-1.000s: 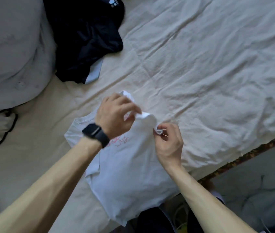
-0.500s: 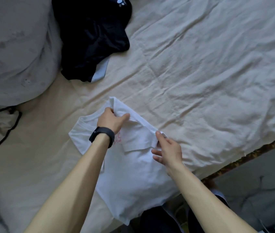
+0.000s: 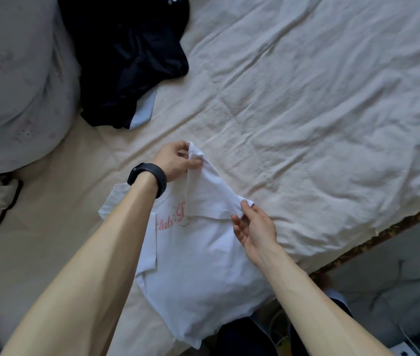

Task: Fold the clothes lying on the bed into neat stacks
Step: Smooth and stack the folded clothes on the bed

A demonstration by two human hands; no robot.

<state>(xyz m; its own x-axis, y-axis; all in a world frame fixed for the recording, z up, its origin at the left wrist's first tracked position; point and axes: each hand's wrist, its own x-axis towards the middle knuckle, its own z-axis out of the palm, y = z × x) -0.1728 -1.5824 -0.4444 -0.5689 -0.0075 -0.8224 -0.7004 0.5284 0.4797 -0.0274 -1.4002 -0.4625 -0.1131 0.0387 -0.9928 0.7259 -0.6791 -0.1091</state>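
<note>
Head view: the white T-shirt (image 3: 198, 265) lies at the near edge of the bed (image 3: 306, 111). The left hand (image 3: 175, 160) pinches its shoulder corner and the right hand (image 3: 255, 227) pinches the sleeve tip. For a neat fold, I'd pull that edge taut and lay the sleeve flat across the chest.

A wrinkled cream sheet (image 3: 306, 111) covers the bed (image 3: 268, 73) under soft, dim light. A big grey pillow (image 3: 16, 80) lies at the left. On the right, the mattress's patterned edge (image 3: 383, 235) borders a grey floor (image 3: 396, 253).
</note>
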